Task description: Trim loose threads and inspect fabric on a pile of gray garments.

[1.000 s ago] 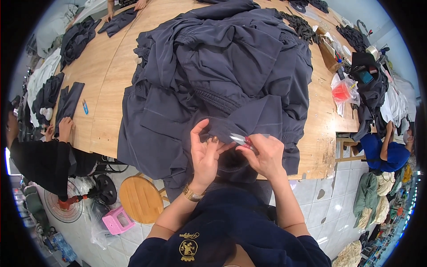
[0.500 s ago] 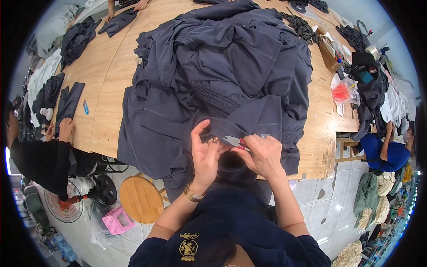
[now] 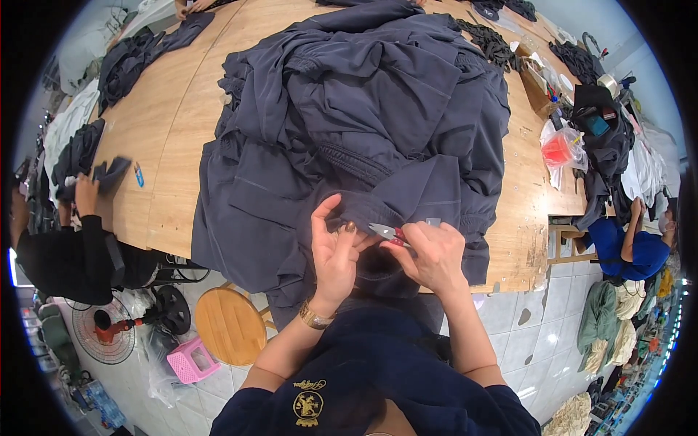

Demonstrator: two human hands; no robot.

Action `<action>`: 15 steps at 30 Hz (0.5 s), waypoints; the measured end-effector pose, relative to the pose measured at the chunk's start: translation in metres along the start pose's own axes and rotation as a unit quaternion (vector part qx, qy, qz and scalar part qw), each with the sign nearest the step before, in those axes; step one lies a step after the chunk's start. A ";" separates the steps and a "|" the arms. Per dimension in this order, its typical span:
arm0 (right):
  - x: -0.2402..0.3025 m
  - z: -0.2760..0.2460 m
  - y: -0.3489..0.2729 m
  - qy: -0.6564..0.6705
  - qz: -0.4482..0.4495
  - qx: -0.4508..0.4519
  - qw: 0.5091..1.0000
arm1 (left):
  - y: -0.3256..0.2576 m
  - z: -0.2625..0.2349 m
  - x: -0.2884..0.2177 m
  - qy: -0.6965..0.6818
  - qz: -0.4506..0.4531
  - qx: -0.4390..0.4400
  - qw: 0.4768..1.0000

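Thread snips point(image 3: 383, 232) with pointed silver blades and red parts sit in my right hand point(image 3: 435, 254), its fingers wrapped round them. Their tips point left, toward my left hand point(image 3: 334, 251). That hand is turned palm up, its index finger raised and the thumb pressed to the other fingers on an edge of a dark grey garment point(image 3: 363, 207); the exact pinch is partly hidden. A stitched, gathered band of the same dark cloth lies just beyond both hands. The garment belongs to a large heap point(image 3: 363, 94) of similar dark clothing spread in front of me.
The heap covers much of the wooden table point(image 3: 178, 160). Blue snips point(image 3: 139, 174) lie at left, near a co-worker in black point(image 3: 65, 258) handling dark cloth. A cardboard box point(image 3: 538, 91) and a plastic bag with something red point(image 3: 558, 151) stand right. A round stool point(image 3: 231, 325) is below left.
My right hand and the snips have shifted very slightly right. My left hand stays almost still. At left, the co-worker has lifted a dark cloth piece off the table.
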State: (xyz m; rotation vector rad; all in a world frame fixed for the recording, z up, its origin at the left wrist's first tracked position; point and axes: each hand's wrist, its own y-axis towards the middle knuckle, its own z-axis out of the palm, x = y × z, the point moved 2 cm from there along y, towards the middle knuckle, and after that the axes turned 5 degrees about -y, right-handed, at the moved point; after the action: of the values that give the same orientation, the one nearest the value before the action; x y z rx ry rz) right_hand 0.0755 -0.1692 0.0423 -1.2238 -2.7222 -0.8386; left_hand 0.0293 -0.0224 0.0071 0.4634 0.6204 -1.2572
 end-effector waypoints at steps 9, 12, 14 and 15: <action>0.001 0.005 -0.001 0.016 -0.001 -0.012 1.000 | -0.002 -0.002 0.002 0.018 0.006 0.021 1.000; -0.001 0.003 -0.001 0.029 0.035 -0.005 0.999 | -0.001 0.005 0.000 0.015 0.012 0.002 1.000; -0.003 0.003 -0.002 0.062 0.107 -0.020 0.992 | -0.001 0.004 0.001 0.019 0.016 0.005 1.000; -0.003 0.006 -0.002 0.118 0.156 -0.039 0.980 | -0.001 0.003 0.002 0.023 0.019 0.008 1.000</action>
State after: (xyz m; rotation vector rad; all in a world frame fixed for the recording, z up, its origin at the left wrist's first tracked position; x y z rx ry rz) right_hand 0.0767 -0.1695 0.0357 -1.4138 -2.2561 -0.9846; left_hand 0.0289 -0.0263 0.0083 0.5152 0.6384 -1.2192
